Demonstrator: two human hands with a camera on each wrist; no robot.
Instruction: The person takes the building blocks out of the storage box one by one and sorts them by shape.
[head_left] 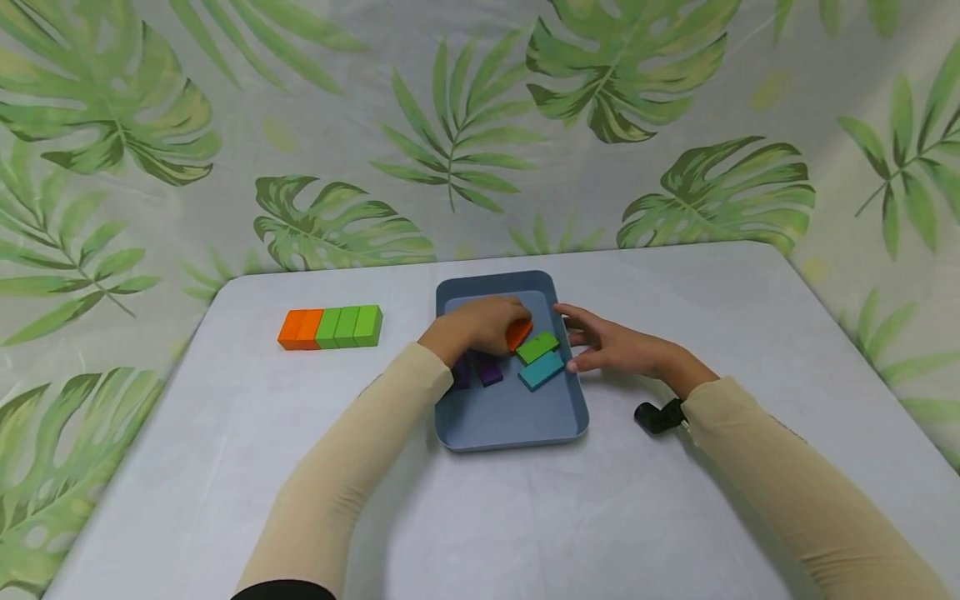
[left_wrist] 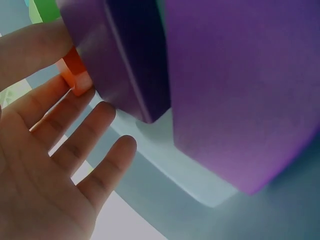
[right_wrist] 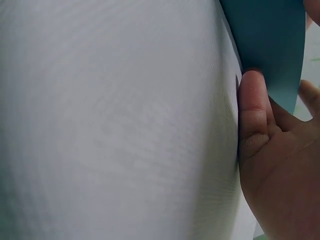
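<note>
My left hand (head_left: 480,325) reaches into the blue-grey tray (head_left: 510,423) and pinches an orange block (head_left: 518,335) between thumb and fingers. The left wrist view shows this orange block (left_wrist: 76,71) at the fingertips, partly hidden behind a large, close purple block (left_wrist: 225,75). A green block (head_left: 537,348) and a light-blue block (head_left: 541,372) lie beside the hand in the tray, with purple blocks (head_left: 489,371) under the left wrist. My right hand (head_left: 618,346) rests against the tray's right side, fingers mostly extended; the right wrist view shows a fingertip on the outer wall (right_wrist: 272,50).
Left of the tray, orange blocks (head_left: 302,329) and green blocks (head_left: 348,327) stand in one joined row on the white-covered table (head_left: 247,450). A black wrist device (head_left: 658,417) sits below my right wrist. Behind the table hangs a leaf-patterned cloth (head_left: 480,225).
</note>
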